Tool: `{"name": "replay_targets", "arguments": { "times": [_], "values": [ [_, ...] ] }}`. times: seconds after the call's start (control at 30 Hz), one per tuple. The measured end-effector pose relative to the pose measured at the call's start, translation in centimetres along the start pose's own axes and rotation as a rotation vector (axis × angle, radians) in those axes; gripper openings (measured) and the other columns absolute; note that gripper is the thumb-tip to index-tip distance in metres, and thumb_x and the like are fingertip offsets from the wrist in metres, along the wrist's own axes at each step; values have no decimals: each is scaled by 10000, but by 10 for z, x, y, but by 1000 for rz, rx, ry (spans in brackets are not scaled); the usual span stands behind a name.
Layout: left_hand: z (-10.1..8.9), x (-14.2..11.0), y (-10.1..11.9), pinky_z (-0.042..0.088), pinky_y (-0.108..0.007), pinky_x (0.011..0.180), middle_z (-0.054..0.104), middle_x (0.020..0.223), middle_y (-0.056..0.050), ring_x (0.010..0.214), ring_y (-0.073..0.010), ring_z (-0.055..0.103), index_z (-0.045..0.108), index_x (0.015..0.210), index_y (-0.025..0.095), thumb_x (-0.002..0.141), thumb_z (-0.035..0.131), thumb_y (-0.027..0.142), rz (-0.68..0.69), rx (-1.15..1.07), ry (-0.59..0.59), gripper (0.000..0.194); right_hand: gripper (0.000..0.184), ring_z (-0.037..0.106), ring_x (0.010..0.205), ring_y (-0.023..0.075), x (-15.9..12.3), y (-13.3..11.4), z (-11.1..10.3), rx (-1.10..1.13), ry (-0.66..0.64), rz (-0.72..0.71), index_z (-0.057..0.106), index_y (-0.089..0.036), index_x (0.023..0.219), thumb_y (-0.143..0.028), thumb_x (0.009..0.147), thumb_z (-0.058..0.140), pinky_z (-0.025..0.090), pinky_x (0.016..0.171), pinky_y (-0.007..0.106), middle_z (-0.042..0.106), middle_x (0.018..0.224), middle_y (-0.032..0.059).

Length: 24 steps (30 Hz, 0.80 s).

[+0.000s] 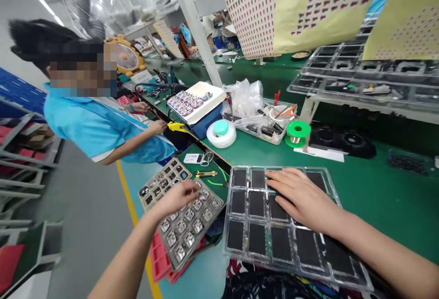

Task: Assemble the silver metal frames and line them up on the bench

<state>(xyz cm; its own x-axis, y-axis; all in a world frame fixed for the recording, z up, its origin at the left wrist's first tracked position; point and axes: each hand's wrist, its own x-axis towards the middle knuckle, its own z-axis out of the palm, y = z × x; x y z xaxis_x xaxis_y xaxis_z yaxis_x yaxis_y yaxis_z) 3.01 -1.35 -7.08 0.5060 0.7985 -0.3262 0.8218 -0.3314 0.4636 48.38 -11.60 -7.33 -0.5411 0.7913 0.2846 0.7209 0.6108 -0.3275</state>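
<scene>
Above a beige tray of small square metal parts, my left hand reaches in from the left. Its fingers are bent together at the tray's upper corner, and what they may pinch is hidden. My right hand lies flat with fingers stretched across a clear plastic tray. Black rectangles line that tray's pockets; I see nothing held in this hand. A second beige tray, with dark and metal parts in its pockets, lies partly beneath my left wrist.
Red trays sit under the beige one. Beyond are a yellow cutter, green-handled pliers, a white tape roll, a green solder spool and a cluttered bin. A co-worker in blue stands left.
</scene>
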Motion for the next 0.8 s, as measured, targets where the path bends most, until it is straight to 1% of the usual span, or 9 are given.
{"name": "replay_targets", "arguments": {
  "times": [0.1, 0.2, 0.27, 0.37, 0.43, 0.53, 0.67, 0.73, 0.8],
  "values": [
    [-90, 15, 43, 571, -365, 918, 768, 1075, -51, 993, -239, 709, 787, 1047, 270, 958, 674, 482, 84, -109, 243, 256, 425, 525, 1464, 262, 0, 2, 0, -9, -2, 0, 583, -242, 1484, -215, 1067, 511, 401, 1242, 593, 543, 1613, 81],
    [-166, 50, 79, 591, -365, 806, 780, 1000, -71, 907, -250, 712, 810, 1032, 260, 876, 753, 511, 91, -126, 546, 301, 419, 529, 1464, 266, 1, 2, 1, -13, 1, 2, 595, -249, 1475, -211, 1068, 506, 404, 1240, 603, 540, 1617, 84],
    [-204, 85, 92, 571, -341, 729, 767, 912, -66, 826, -238, 691, 822, 1001, 230, 830, 772, 487, 83, -108, 679, 313, 424, 540, 1455, 269, 1, 2, 0, -9, 1, 6, 600, -255, 1476, -207, 1064, 514, 408, 1239, 610, 549, 1610, 86],
    [-247, 148, 99, 526, -310, 662, 716, 775, -54, 706, -198, 627, 827, 971, 174, 783, 773, 406, 53, -70, 791, 303, 437, 554, 1444, 276, 1, 1, -1, 8, 4, 10, 608, -260, 1474, -193, 1048, 537, 419, 1235, 616, 555, 1605, 84],
    [-266, 186, 97, 509, -311, 650, 664, 691, -51, 659, -183, 585, 822, 936, 144, 750, 790, 335, -12, -54, 818, 268, 448, 556, 1444, 279, 1, 0, -1, 15, 6, 16, 609, -264, 1477, -183, 1041, 542, 426, 1233, 621, 554, 1608, 80],
    [-281, 229, 93, 515, -343, 673, 611, 628, -53, 648, -193, 573, 804, 877, 130, 711, 829, 259, -126, -53, 748, 212, 458, 556, 1447, 283, 1, -1, -2, 10, 2, 26, 608, -267, 1480, -179, 1035, 546, 436, 1230, 630, 555, 1607, 74],
    [-281, 260, 85, 537, -381, 744, 653, 678, -71, 690, -208, 608, 781, 846, 144, 701, 864, 244, -227, -54, 591, 195, 471, 560, 1446, 289, 1, -1, -3, 1, 4, 25, 599, -268, 1493, -179, 1034, 545, 445, 1227, 639, 557, 1606, 73],
    [-279, 269, 81, 542, -373, 762, 682, 713, -82, 717, -213, 625, 774, 835, 143, 696, 862, 240, -255, -20, 554, 191, 467, 559, 1447, 286, 1, -1, -4, 3, 4, 28, 603, -273, 1489, -178, 1037, 542, 439, 1234, 634, 558, 1605, 69],
    [-277, 276, 78, 542, -355, 779, 705, 738, -93, 759, -225, 645, 771, 829, 139, 680, 847, 206, -278, 58, 555, 180, 460, 558, 1448, 283, 2, -1, -3, 8, 1, 30, 611, -280, 1481, -180, 1038, 543, 437, 1238, 626, 560, 1603, 62]
  ]
}}
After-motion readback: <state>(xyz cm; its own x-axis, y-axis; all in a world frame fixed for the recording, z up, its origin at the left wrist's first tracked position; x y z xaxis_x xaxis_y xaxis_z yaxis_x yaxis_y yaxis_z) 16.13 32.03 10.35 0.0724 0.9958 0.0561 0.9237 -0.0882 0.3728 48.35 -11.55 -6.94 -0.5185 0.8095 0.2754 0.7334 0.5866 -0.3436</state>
